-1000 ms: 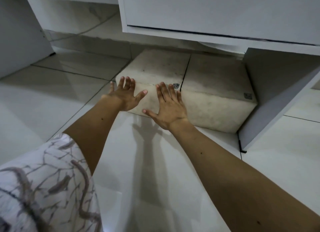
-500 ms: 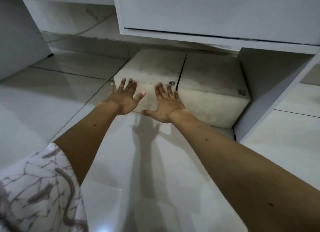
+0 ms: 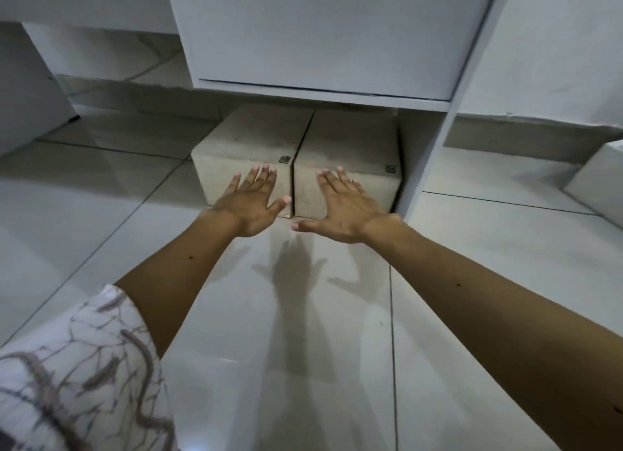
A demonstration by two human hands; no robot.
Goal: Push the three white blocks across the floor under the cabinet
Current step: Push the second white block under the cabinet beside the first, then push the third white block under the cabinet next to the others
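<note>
Big white cabinet [image 3: 320,36] far off, up off the floor [image 3: 286,316]. Two white blocks [image 3: 256,137] side by side, touching, far ends tucked under it. Left hand [image 3: 251,203] flat on left block, right hand [image 3: 340,208] flat on right block [image 3: 350,137]. Fingers spread wide, gripping nothing.

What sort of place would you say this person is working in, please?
Probably a room in a home, perhaps a kitchen or utility area, though I cannot be sure. The glossy tiled floor with grout lines, the white cabinet raised above it, and two white blocks tucked underneath suggest it.
</note>
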